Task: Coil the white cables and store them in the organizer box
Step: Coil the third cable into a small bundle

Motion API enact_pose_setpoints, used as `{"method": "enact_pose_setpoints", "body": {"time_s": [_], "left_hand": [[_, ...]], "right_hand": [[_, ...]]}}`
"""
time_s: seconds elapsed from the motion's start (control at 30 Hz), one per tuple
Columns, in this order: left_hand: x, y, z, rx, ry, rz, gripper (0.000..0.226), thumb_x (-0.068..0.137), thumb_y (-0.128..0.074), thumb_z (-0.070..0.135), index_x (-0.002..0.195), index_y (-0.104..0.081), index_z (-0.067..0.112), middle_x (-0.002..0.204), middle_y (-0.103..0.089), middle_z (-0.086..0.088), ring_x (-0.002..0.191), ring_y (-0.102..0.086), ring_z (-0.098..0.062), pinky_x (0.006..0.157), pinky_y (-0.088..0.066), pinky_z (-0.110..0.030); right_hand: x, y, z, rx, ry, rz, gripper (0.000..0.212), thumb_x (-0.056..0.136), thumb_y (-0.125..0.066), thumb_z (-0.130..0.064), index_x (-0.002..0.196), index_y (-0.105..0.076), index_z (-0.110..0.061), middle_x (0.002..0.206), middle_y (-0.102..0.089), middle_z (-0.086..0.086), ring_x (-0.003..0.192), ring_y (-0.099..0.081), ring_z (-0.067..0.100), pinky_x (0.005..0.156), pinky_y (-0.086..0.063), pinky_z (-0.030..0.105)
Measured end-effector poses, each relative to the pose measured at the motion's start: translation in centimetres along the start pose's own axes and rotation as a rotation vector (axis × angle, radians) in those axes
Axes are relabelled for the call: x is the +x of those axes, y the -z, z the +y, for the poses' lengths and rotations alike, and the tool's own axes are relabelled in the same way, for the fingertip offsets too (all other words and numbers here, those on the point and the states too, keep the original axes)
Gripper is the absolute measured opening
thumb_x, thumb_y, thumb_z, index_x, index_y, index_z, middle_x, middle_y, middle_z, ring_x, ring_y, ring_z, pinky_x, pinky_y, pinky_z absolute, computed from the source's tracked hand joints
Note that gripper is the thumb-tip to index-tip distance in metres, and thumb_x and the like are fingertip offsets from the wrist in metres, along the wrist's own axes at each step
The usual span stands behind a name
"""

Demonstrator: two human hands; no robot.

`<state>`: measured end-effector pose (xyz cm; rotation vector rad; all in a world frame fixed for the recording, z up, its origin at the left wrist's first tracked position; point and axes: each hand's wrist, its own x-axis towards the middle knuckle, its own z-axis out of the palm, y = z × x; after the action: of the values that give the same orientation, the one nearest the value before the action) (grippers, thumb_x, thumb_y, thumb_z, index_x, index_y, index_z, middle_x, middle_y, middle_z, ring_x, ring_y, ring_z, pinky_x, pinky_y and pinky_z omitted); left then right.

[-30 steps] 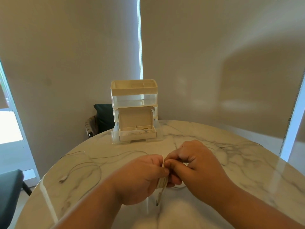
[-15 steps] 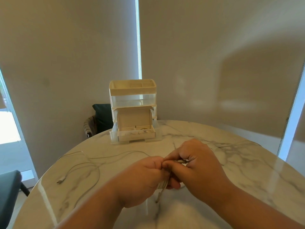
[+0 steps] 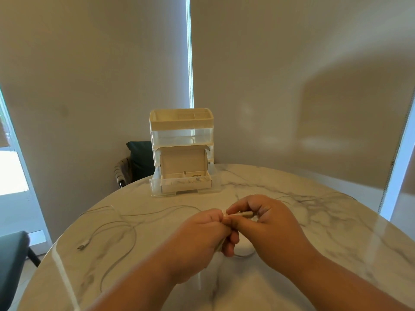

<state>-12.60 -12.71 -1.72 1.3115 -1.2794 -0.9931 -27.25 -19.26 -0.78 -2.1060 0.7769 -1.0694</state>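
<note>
My left hand (image 3: 202, 239) grips a small coil of white cable, mostly hidden inside the fist. My right hand (image 3: 267, 223) pinches the free end of that white cable (image 3: 243, 213) between thumb and fingers, right beside the left hand. A loop of the same cable shows on the table under the hands. Another loose white cable (image 3: 125, 223) sprawls over the left part of the marble table, its plug near the left edge. The cream organizer box (image 3: 182, 151) stands at the far side, its bottom drawer pulled out with a small open box holding coiled cable.
The round marble table (image 3: 336, 243) drops off at left and right. A dark chair (image 3: 137, 162) stands behind the organizer, another dark seat (image 3: 11, 254) at far left. A thin cable (image 3: 314, 198) lies at the right rear.
My right hand has shifted slightly right and drawn the cable end out sideways from the left fist. The hanging cable end below the hands is no longer seen.
</note>
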Motion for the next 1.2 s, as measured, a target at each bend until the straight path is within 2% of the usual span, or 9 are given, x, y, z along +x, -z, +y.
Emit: {"method": "enact_pose_setpoints", "body": {"time_s": [0.1, 0.17, 0.23, 0.33, 0.47, 0.77, 0.93, 1.1, 1.2], "left_hand": [[0.1, -0.1, 0.4, -0.08, -0.026, 0.101, 0.025, 0.094, -0.046, -0.001, 0.078, -0.064, 0.006, 0.07, -0.062, -0.009, 0.064, -0.056, -0.019, 0.071, -0.049, -0.034], [0.2, 0.2, 0.9, -0.26, -0.045, 0.174, 0.023, 0.096, -0.043, 0.0, 0.091, -0.065, -0.001, 0.073, -0.062, -0.012, 0.064, -0.058, -0.02, 0.074, -0.051, -0.037], [0.1, 0.8, 1.5, -0.511, -0.065, 0.199, 0.024, 0.092, -0.046, 0.005, 0.104, -0.064, -0.005, 0.079, -0.066, -0.015, 0.07, -0.064, -0.023, 0.077, -0.054, -0.039], [-0.3, 1.2, 2.0, -0.796, -0.083, 0.154, 0.033, 0.092, -0.046, 0.011, 0.115, -0.062, -0.006, 0.092, -0.071, -0.019, 0.082, -0.072, -0.027, 0.074, -0.058, -0.036], [-0.5, 0.9, 2.3, -0.878, -0.091, 0.141, 0.036, 0.091, -0.043, 0.012, 0.119, -0.061, -0.005, 0.1, -0.073, -0.02, 0.089, -0.074, -0.028, 0.071, -0.062, -0.033], [-0.8, 1.8, 2.9, -0.947, -0.098, 0.14, 0.036, 0.097, -0.041, 0.018, 0.114, -0.065, -0.003, 0.105, -0.073, -0.019, 0.09, -0.075, -0.027, 0.076, -0.062, -0.036], [-1.1, 2.1, 3.0, -0.911, -0.108, 0.106, 0.039, 0.088, -0.047, 0.023, 0.096, -0.077, -0.001, 0.098, -0.074, -0.02, 0.083, -0.075, -0.027, 0.069, -0.062, -0.036], [-1.0, 2.4, 3.1, -0.878, -0.156, 0.138, 0.035, 0.096, -0.043, 0.021, 0.108, -0.067, -0.002, 0.096, -0.074, -0.019, 0.083, -0.075, -0.028, 0.069, -0.062, -0.035], [-1.0, 2.2, 3.1, -0.898, -0.164, 0.118, 0.033, 0.092, -0.046, 0.021, 0.103, -0.068, -0.001, 0.088, -0.072, -0.016, 0.075, -0.074, -0.024, 0.065, -0.062, -0.034]], "right_hand": [[0.2, -0.1, 0.7, 0.177, -0.099, 0.011, 0.024, 0.082, -0.071, -0.049, 0.103, -0.064, -0.038, 0.086, -0.067, -0.01, 0.082, -0.063, 0.003, 0.074, -0.051, 0.017], [0.3, -0.4, 1.2, 0.31, -0.19, -0.02, 0.053, 0.07, -0.07, -0.068, 0.111, -0.057, -0.037, 0.095, -0.063, -0.002, 0.083, -0.062, 0.007, 0.076, -0.055, 0.026], [0.1, -1.1, 1.5, 0.354, -0.25, -0.144, 0.068, 0.059, -0.076, -0.068, 0.111, -0.055, -0.03, 0.102, -0.064, 0.003, 0.088, -0.063, 0.012, 0.082, -0.057, 0.036], [-0.5, -2.4, 1.6, 0.43, -0.264, -0.299, 0.057, 0.06, -0.086, -0.048, 0.103, -0.061, -0.02, 0.095, -0.069, 0.003, 0.089, -0.066, 0.018, 0.086, -0.056, 0.04], [-0.6, -3.0, 1.3, 0.612, -0.267, -0.374, 0.028, 0.082, -0.076, -0.009, 0.102, -0.059, -0.002, 0.074, -0.068, 0.009, 0.07, -0.065, 0.023, 0.07, -0.055, 0.037], [0.0, -2.2, 1.3, 0.84, -0.27, -0.363, 0.013, 0.073, -0.077, -0.005, 0.07, -0.069, -0.014, 0.069, -0.061, 0.018, 0.056, -0.045, 0.021, 0.051, -0.042, 0.029], [0.1, -1.7, 1.3, 0.882, -0.267, -0.381, 0.013, 0.07, -0.076, -0.006, 0.065, -0.068, -0.015, 0.068, -0.059, 0.016, 0.056, -0.045, 0.021, 0.051, -0.042, 0.028], [0.1, -1.3, 1.3, 0.962, -0.261, -0.44, 0.014, 0.065, -0.08, -0.016, 0.069, -0.066, -0.012, 0.065, -0.055, 0.014, 0.053, -0.046, 0.018, 0.05, -0.042, 0.027], [0.0, -1.6, 1.2, 0.926, -0.244, -0.466, 0.011, 0.073, -0.077, -0.014, 0.069, -0.068, -0.013, 0.065, -0.056, 0.015, 0.053, -0.045, 0.019, 0.051, -0.042, 0.028]]}}
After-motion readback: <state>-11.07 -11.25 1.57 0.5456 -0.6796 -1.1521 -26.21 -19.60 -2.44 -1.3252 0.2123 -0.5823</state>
